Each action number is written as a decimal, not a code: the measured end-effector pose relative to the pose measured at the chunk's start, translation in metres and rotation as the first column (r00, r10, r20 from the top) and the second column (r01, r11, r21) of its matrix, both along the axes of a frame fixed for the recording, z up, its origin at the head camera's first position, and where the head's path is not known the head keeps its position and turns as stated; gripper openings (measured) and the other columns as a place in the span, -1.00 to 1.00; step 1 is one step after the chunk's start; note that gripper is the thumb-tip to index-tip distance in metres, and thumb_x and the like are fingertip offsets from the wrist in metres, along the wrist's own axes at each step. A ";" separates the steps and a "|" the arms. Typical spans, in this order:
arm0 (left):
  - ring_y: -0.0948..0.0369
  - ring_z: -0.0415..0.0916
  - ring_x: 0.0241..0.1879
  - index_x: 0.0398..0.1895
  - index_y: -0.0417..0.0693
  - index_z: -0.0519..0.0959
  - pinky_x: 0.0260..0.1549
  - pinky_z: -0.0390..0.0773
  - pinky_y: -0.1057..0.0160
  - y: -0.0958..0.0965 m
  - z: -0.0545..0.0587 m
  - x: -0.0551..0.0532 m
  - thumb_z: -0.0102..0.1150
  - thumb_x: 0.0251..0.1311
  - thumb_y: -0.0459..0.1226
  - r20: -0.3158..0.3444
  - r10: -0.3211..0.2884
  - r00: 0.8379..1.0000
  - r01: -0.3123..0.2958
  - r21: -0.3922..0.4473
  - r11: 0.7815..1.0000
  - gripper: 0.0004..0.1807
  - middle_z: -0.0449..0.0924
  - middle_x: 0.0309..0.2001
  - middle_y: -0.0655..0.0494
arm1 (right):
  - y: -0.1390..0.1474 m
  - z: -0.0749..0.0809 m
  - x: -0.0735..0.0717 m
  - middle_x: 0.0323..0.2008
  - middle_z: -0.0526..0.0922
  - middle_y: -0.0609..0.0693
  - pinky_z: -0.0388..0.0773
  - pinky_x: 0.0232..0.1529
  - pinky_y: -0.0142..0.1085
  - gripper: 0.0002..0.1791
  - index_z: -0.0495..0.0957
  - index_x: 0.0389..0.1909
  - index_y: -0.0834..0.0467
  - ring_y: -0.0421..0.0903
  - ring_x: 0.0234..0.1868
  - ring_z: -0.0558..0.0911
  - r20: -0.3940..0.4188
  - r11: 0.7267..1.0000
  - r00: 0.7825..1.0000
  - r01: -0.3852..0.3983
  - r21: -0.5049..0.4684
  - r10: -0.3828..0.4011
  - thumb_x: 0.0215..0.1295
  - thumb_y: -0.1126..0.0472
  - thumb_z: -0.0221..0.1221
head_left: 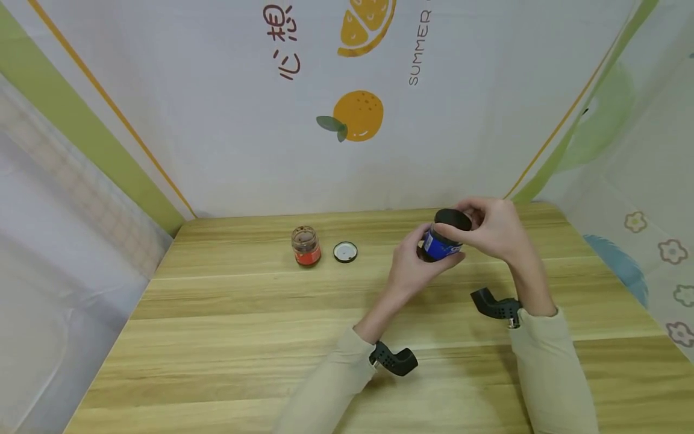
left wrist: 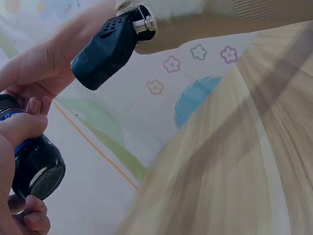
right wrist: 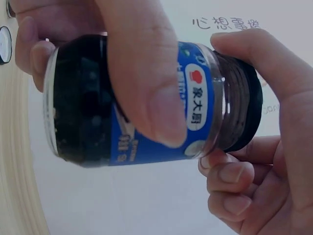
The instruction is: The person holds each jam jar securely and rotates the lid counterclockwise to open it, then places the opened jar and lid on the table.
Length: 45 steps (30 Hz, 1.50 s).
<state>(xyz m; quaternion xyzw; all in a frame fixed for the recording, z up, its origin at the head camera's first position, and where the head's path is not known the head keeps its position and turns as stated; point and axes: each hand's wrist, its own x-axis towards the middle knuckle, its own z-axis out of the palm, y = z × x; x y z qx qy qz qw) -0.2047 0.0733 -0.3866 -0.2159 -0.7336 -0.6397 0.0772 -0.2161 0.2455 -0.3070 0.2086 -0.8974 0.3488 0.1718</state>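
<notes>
A glass jar with a blue label (head_left: 440, 246) and dark contents is lifted above the right part of the table. My left hand (head_left: 412, 265) grips it round the body, thumb across the label in the right wrist view. At the jar's mouth is a black lid (head_left: 453, 219), which my right hand (head_left: 496, 229) holds by the rim between thumb and fingers. The right wrist view shows clear glass neck (right wrist: 222, 93) beside the lid. The jar is tilted, its dark base (left wrist: 46, 181) showing in the left wrist view.
An uncovered glass jar with a red label (head_left: 306, 248) stands at the back left of the wooden table (head_left: 244, 337), with reddish residue inside. Beside it a loose lid (head_left: 345, 252) lies with its white inside up. Printed cloth (head_left: 260, 150) hangs behind the table.
</notes>
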 end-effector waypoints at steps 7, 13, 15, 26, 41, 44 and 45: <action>0.33 0.49 -0.52 0.18 0.14 0.56 -0.49 0.55 0.37 -0.011 0.004 0.005 0.57 0.04 -0.13 -0.030 0.014 0.999 -0.014 -0.011 1.000 -0.40 0.63 -0.10 0.26 | -0.008 0.001 0.004 -0.58 0.56 -0.03 0.37 -0.59 -0.38 -0.66 0.69 -0.30 0.23 -0.11 -0.62 0.45 -0.053 0.999 0.998 -0.036 -0.014 0.036 0.05 0.07 0.52; 0.29 0.45 -0.57 0.16 0.17 0.57 -0.53 0.51 0.36 -0.020 0.008 0.008 0.56 0.05 -0.13 -0.063 -0.003 0.998 0.002 -0.012 1.000 -0.43 0.63 -0.15 0.30 | -0.014 0.003 0.006 -0.61 0.52 -0.07 0.32 -0.61 -0.37 -0.65 0.70 -0.31 0.21 -0.13 -0.64 0.40 -0.110 0.999 0.993 -0.048 -0.001 0.047 -0.01 0.08 0.55; 0.28 0.44 -0.57 0.17 0.18 0.57 -0.54 0.51 0.35 -0.023 0.008 0.009 0.56 0.06 -0.13 -0.068 -0.011 0.998 0.010 -0.014 1.000 -0.43 0.63 -0.15 0.30 | -0.016 0.003 0.007 -0.61 0.53 -0.07 0.32 -0.61 -0.38 -0.65 0.70 -0.31 0.21 -0.14 -0.64 0.40 -0.124 0.999 0.991 -0.053 -0.003 0.052 -0.04 0.09 0.56; 0.27 0.41 -0.60 0.24 0.18 0.55 -0.56 0.48 0.34 -0.040 0.010 0.014 0.55 0.06 -0.13 -0.075 -0.021 0.997 0.017 -0.054 0.998 -0.38 0.64 -0.12 0.24 | -0.029 0.002 0.011 -0.58 0.53 -0.09 0.31 -0.60 -0.41 -0.62 0.69 -0.31 0.21 -0.17 -0.63 0.37 -0.170 0.992 0.978 -0.124 -0.028 0.118 -0.12 0.16 0.61; 0.23 0.37 -0.62 0.21 0.17 0.55 -0.60 0.47 0.31 -0.063 0.008 0.021 0.54 0.08 -0.15 -0.119 -0.050 0.992 0.038 -0.099 0.994 -0.41 0.65 -0.11 0.20 | -0.046 0.000 0.016 -0.54 0.56 -0.11 0.32 -0.55 -0.42 -0.57 0.71 -0.27 0.20 -0.20 -0.58 0.39 -0.242 0.974 0.945 -0.228 0.000 0.221 -0.05 0.00 0.57; 0.22 0.35 -0.62 0.21 0.17 0.55 -0.60 0.46 0.29 -0.068 0.008 0.022 0.55 0.07 -0.15 -0.129 -0.058 0.990 0.044 -0.109 0.993 -0.40 0.64 -0.11 0.19 | -0.050 -0.002 0.016 -0.54 0.55 -0.13 0.33 -0.54 -0.40 -0.48 0.71 -0.28 0.20 -0.21 -0.57 0.39 -0.255 0.970 0.937 -0.244 0.013 0.239 0.03 -0.19 0.50; 0.22 0.35 -0.61 0.21 0.17 0.55 -0.60 0.46 0.28 -0.070 0.007 0.023 0.55 0.07 -0.15 -0.131 -0.058 0.990 0.043 -0.114 0.993 -0.40 0.64 -0.11 0.21 | -0.051 -0.002 0.016 -0.54 0.55 -0.13 0.33 -0.54 -0.40 -0.46 0.71 -0.28 0.19 -0.22 -0.57 0.39 -0.258 0.968 0.934 -0.249 0.018 0.245 0.04 -0.23 0.48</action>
